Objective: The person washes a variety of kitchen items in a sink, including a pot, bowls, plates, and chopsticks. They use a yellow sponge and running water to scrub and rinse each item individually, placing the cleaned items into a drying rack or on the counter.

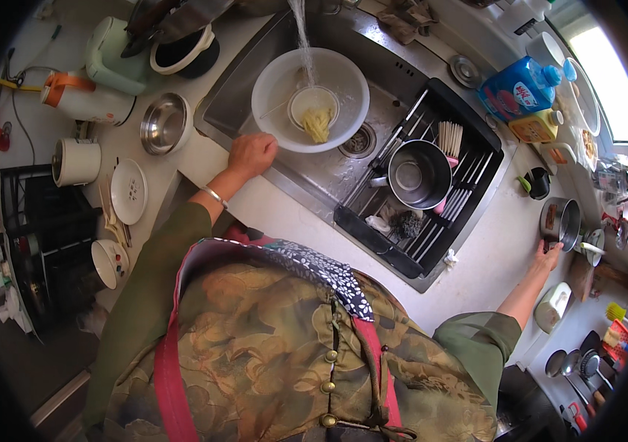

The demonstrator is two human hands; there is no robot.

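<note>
My left hand (253, 154), a bracelet at its wrist, rests with curled fingers at the sink's front edge, close to a large white plastic basin (347, 124); whether it grips anything is not clear. Water runs from above into the basin, where a small bowl (305, 99) holds a yellow cloth or sponge (317, 122). At the far right my right hand (549, 257) has its fingers on the lower side of a small metal pot (563, 221), which is tilted towards me. The fingers are partly hidden by the pot.
A black drying rack (394, 257) spans the sink's right side, bearing a metal pot (424, 177) and a brush (450, 138). Detergent bottles (518, 91) stand behind it. Left of the sink are a steel bowl (163, 124), a white plate (129, 190) and a patterned bowl (108, 264).
</note>
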